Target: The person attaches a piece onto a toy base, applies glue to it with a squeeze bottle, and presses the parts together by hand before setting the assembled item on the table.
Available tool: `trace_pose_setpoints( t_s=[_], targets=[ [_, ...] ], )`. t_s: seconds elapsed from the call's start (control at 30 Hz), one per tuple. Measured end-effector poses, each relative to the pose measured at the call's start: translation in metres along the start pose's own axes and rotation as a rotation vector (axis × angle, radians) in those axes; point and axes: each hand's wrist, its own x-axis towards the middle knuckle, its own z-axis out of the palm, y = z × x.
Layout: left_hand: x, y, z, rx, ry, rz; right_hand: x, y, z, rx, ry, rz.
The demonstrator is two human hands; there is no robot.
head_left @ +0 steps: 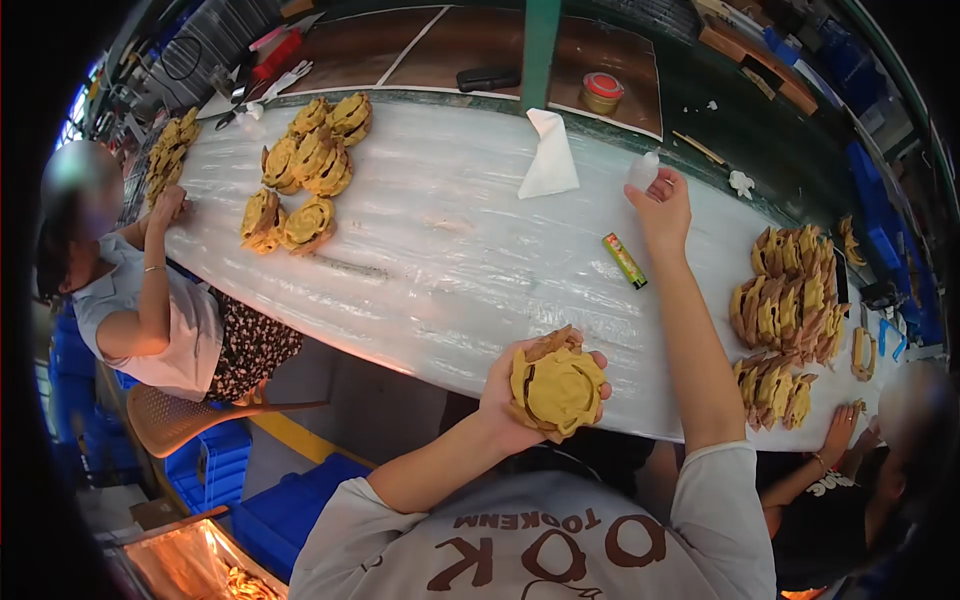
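Note:
My left hand (508,392) is closed around a yellow and brown flower-shaped piece (560,392), holding it above the near table edge. The piece has a round yellow centre with curled, petal-like edges. Farther out over the table, my right hand (664,205) pinches a small translucent white bottle (643,170) with a narrow tip. Just below that hand lies a small green and yellow stick-like item (624,261), perhaps a lighter. A folded white tissue (550,158) rests on the table left of the bottle.
Similar pieces are piled at the left (308,160) and stacked at the right (790,300) of the plastic-covered table (450,280). A red-lidded jar (601,92) stands by a green post (540,50). One person (150,310) sits left, another (830,500) right.

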Motion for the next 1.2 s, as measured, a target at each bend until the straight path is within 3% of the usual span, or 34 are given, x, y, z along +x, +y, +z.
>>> trace_pose_setpoints(
  t_s=[0.1, 0.13, 0.2, 0.3, 0.33, 0.47, 0.57, 0.67, 0.77, 0.9, 1.0, 1.1, 1.2],
  targets=[
    [-0.021, -0.009, -0.013, -0.057, 0.013, -0.062, -0.038, -0.047, -0.012, -0.050, 0.111, -0.049],
    [-0.028, -0.013, -0.019, -0.075, 0.025, -0.104, -0.056, -0.060, -0.020, -0.011, 0.003, -0.060],
    [-0.044, -0.023, -0.022, -0.119, 0.154, -0.198, -0.116, -0.096, -0.037, 0.158, -0.468, 0.096],
    [-0.055, -0.042, -0.042, -0.166, 0.214, -0.334, -0.174, -0.121, -0.054, -0.141, -1.097, -0.071],
    [-0.056, -0.044, -0.043, -0.149, 0.216, -0.376, -0.186, -0.111, -0.058, -0.179, -1.157, -0.211],
    [-0.056, -0.050, -0.054, -0.131, 0.244, -0.520, -0.208, -0.099, -0.075, -0.265, -1.181, -0.328],
    [-0.055, -0.054, -0.055, -0.087, 0.270, -0.595, -0.216, -0.096, -0.082, -0.164, -1.145, 0.036],
    [-0.053, -0.052, -0.058, -0.151, 0.241, -0.531, -0.224, -0.088, -0.084, 0.200, -1.043, 0.189],
    [-0.051, -0.047, -0.053, -0.156, 0.277, -0.438, -0.246, -0.088, -0.081, 0.456, -0.881, 0.492],
    [-0.046, -0.052, -0.062, -0.188, 0.262, -0.400, -0.264, -0.088, -0.076, 0.539, -0.742, 0.574],
    [-0.039, -0.047, -0.041, -0.127, 0.438, -0.414, -0.266, -0.080, -0.079, 0.500, -0.735, 0.547],
    [-0.036, -0.050, -0.048, -0.126, 0.297, -0.395, -0.263, -0.080, -0.080, 0.537, -0.691, 0.546],
    [-0.030, -0.048, -0.042, -0.109, 0.306, -0.383, -0.255, -0.075, -0.079, 0.496, -0.739, 0.387]
  ],
)
